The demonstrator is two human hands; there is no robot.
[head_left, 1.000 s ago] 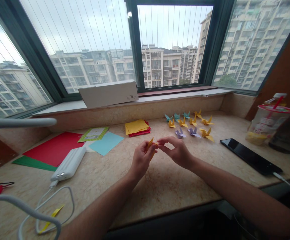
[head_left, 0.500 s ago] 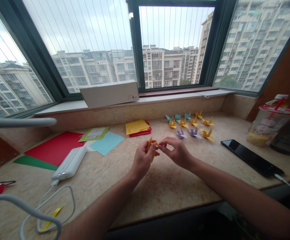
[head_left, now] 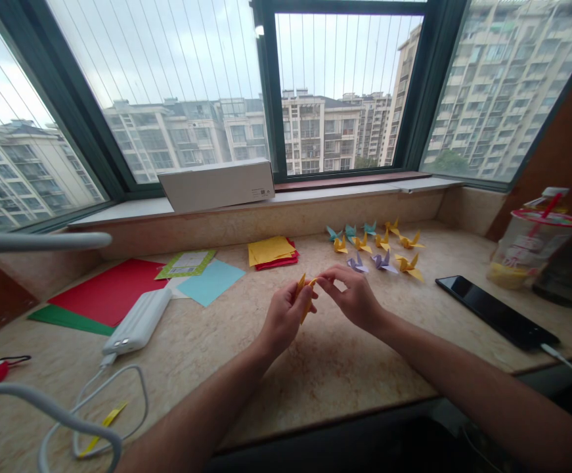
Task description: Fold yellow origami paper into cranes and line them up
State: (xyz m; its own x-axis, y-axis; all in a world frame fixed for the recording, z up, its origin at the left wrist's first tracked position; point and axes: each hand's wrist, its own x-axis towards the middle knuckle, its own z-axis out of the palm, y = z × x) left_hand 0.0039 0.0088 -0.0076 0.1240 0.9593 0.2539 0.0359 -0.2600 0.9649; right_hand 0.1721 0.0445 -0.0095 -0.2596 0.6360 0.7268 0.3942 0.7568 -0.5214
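Note:
Between my two hands is a yellow origami crane [head_left: 301, 285], partly covered by fingers. My left hand [head_left: 284, 311] is closed round its body, thumb on the near side. With thumb and forefinger, my right hand [head_left: 347, 292] pinches the thin tip that sticks out to the right. Both hands are held over the stone counter [head_left: 335, 378]. Behind my right hand stand several finished paper cranes in blue, yellow and purple, among them a purple crane [head_left: 383, 261] and a yellow crane [head_left: 410, 266].
Yellow and red paper squares [head_left: 270, 251] lie behind my left hand. Farther left are a light blue sheet [head_left: 211, 282], red paper [head_left: 113, 289] and a white power bank [head_left: 138, 322] with its cable. A phone [head_left: 495, 310] and a plastic cup [head_left: 527, 253] are at right.
The crane has turned slightly in my left hand, and its pinched tip has shifted a little up and right. My right hand has moved slightly right with it.

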